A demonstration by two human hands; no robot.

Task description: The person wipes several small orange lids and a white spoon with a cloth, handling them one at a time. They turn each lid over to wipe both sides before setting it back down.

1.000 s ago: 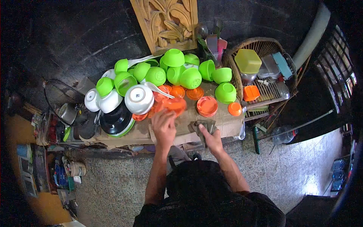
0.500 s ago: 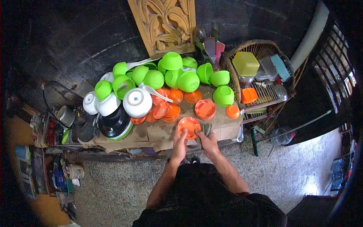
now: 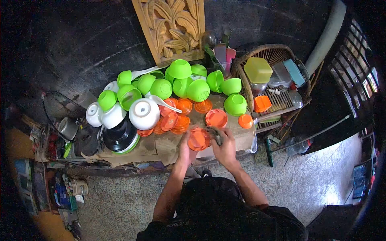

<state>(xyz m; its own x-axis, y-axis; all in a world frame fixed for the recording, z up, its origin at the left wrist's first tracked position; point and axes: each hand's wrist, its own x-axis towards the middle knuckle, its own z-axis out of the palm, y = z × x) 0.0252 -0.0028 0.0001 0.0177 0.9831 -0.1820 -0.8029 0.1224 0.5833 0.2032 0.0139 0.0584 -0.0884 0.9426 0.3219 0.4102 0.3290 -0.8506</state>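
Observation:
My left hand (image 3: 185,151) grips a small orange plate (image 3: 199,139) by its left side, above the front edge of the cardboard. A dark greyish cloth (image 3: 217,137) is bunched in the closed fingers of my right hand (image 3: 225,149), close against the plate's right rim. Motion blurs the plate slightly. Just beyond it sits a stack of orange plates (image 3: 216,118). Other orange plates (image 3: 169,120) lie in a loose pile to the left. A small orange dish (image 3: 245,121) rests on the right.
Green bowls (image 3: 198,90) are heaped at the back, with white bowls (image 3: 144,114) and a black bowl (image 3: 120,135) on the left. A white ladle (image 3: 165,103) lies across them. Right of the cardboard (image 3: 169,147) stands a wicker rack (image 3: 245,70) holding containers. A carved panel (image 3: 171,30) leans behind.
The plate has turned in my left hand and shows a different side. My right hand has shifted from its near face to the right rim, bringing the cloth up. The view has moved slightly.

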